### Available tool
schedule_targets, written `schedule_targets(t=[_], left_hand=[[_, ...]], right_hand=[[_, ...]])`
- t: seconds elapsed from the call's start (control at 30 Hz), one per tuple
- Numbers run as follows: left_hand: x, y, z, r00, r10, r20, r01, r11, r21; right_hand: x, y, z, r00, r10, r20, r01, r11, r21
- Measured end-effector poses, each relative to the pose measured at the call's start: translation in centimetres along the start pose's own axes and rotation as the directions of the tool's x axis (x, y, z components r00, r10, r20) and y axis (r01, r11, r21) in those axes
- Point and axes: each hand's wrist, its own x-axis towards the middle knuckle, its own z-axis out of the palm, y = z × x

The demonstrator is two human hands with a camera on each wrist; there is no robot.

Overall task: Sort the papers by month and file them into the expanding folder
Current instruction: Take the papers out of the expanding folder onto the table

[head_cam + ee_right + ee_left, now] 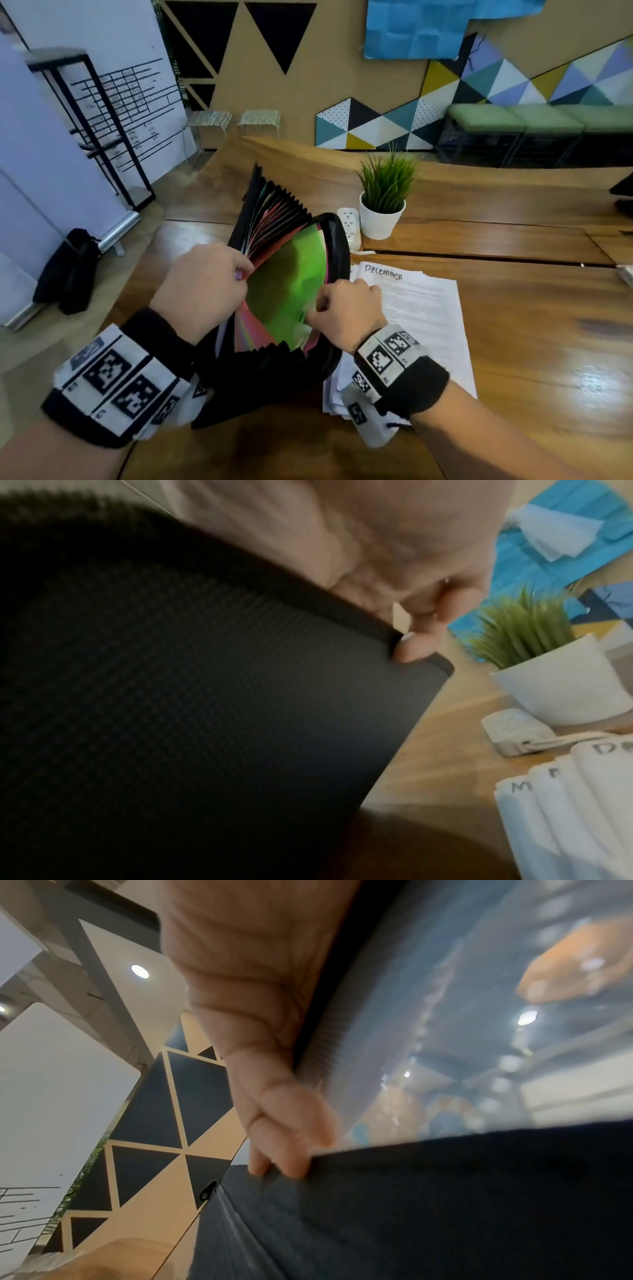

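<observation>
1. Nearest the camera, the left hand (pixel 202 284) is curled round a bunch of coloured dividers, its fingers (pixel 291 1153) pinching them back.
2. The black fabric expanding folder (pixel 274 377) is held open at the table's near edge, and its right wall is gripped by the right hand (pixel 346 311).
3. The green divider (pixel 291 291) should be kept spread wide, so that the right month pocket can be read.
4. The white month-headed papers (pixel 424 318), "December" uppermost, lie just beside the folder, unfiled.
5. A white potted plant (pixel 383 205) and a white power strip (pixel 351 228) stand behind, apart from the work.
</observation>
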Motion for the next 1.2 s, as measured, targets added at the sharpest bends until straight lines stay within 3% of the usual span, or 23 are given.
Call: schedule_targets(t=[0.17, 0.23, 0.33, 0.4, 0.47, 0.53, 0.57, 0.6, 0.7, 0.9, 1.0, 1.13, 1.2], left_hand=[[-0.5, -0.2, 0.5, 1.0, 0.004, -0.001, -0.004, 1.0, 0.006], [-0.9, -0.2, 0.9, 1.0, -0.002, -0.003, 0.002, 1.0, -0.003], [-1.8, 0.1, 1.3, 1.0, -0.009, -0.018, 0.009, 1.0, 0.0], [-2.4, 0.4, 1.4, 0.999, -0.029, -0.027, 0.028, 0.999, -0.034], [-2.9, 0.7, 1.6, 0.998, -0.033, -0.059, 0.029, 0.997, -0.077], [-3.3, 0.8, 1.9, 0.997, -0.033, -0.074, 0.025, 0.994, -0.107], [-3.4, 0.8, 2.1, 0.997, -0.034, -0.076, 0.025, 0.993, -0.117], [-3.5, 0.7, 2.1, 0.996, -0.036, -0.079, 0.026, 0.992, -0.121], [-3.4, 0.6, 2.0, 0.995, -0.052, -0.082, 0.041, 0.99, -0.137], [-1.8, -1.1, 1.7, 0.991, -0.069, -0.118, 0.054, 0.991, -0.123], [-1.3, -1.8, 1.3, 0.988, -0.092, -0.124, 0.073, 0.985, -0.157], [-1.3, -1.8, 0.8, 0.984, -0.116, -0.135, 0.095, 0.983, -0.154], [-1.3, -1.8, 0.6, 0.983, -0.13, -0.132, 0.111, 0.984, -0.136]], right_hand=[[-0.9, -1.9, 0.6, 0.996, -0.066, -0.055, 0.053, 0.977, -0.208], [-0.3, -2.5, 1.2, 0.997, -0.07, -0.015, 0.066, 0.981, -0.182], [0.7, -3.5, 2.2, 0.954, 0.213, 0.21, -0.202, 0.977, -0.072], [0.9, -3.7, 2.6, 0.913, 0.332, 0.238, -0.342, 0.94, 0.0], [1.1, -3.7, 2.5, 0.88, 0.335, 0.335, -0.407, 0.897, 0.172], [1.6, -3.4, 2.8, 0.83, 0.335, 0.446, -0.513, 0.772, 0.375], [1.2, -3.2, 2.7, 0.831, 0.305, 0.466, -0.503, 0.769, 0.394], [1.2, -2.9, 3.0, 0.842, 0.275, 0.464, -0.471, 0.794, 0.385], [1.0, -1.7, 4.4, 0.951, 0.082, 0.297, -0.215, 0.868, 0.448], [1.1, 2.8, -0.2, 0.999, -0.009, 0.033, -0.015, 0.741, 0.671], [0.4, 7.7, -3.3, 0.997, 0.08, -0.022, -0.035, 0.646, 0.762], [-1.8, 14.3, -4.1, 0.977, 0.209, 0.049, -0.142, 0.46, 0.877], [-2.7, 17.4, -2.9, 0.956, 0.288, 0.051, -0.198, 0.509, 0.838]])
